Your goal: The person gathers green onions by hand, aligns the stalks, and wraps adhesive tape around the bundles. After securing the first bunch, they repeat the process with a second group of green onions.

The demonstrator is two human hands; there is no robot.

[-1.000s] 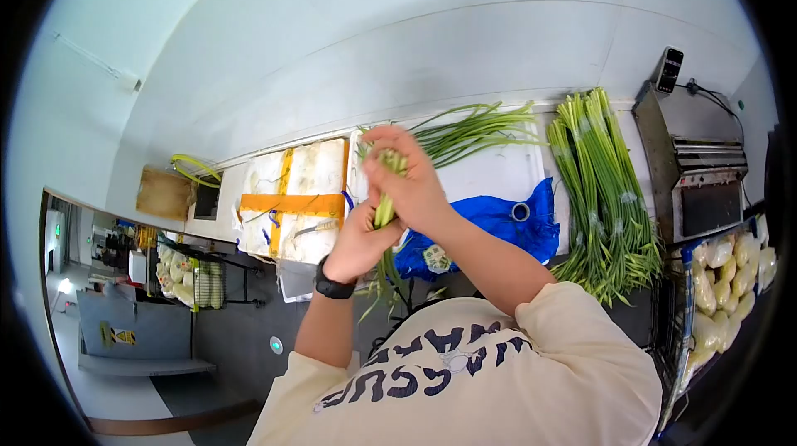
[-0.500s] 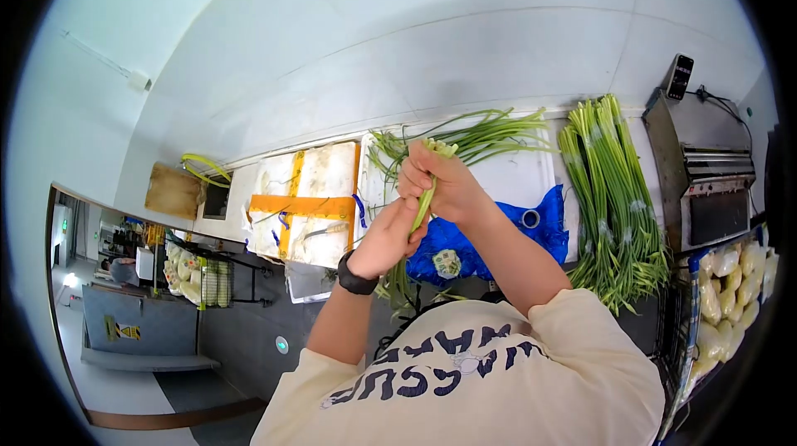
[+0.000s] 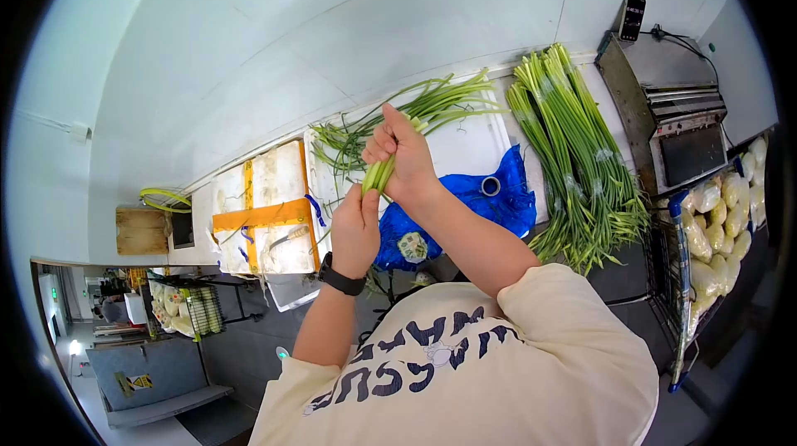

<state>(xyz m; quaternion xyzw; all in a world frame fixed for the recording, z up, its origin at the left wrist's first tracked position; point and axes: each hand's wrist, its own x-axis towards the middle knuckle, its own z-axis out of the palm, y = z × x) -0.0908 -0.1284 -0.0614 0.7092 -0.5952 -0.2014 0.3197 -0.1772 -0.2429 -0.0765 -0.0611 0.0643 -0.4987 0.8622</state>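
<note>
both hands have dropped lower and shifted left since a second ago, carrying the small bunch of green stalks [image 3: 378,176] with them above the white board [image 3: 477,151]. right hand [image 3: 398,159] is fisted round the upper part of the bunch; left hand [image 3: 355,226] is curled round the lower stems just beneath, the two touching. the stalks look light, limp and easily bruised, so they are best held low on the firmer pale ends. a bigger pile of greens [image 3: 573,155] lies well apart.

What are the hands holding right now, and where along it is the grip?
Both hold one bunch of green onion stalks: the right hand wraps the upper, pale end, the left hand grips lower down.
</note>
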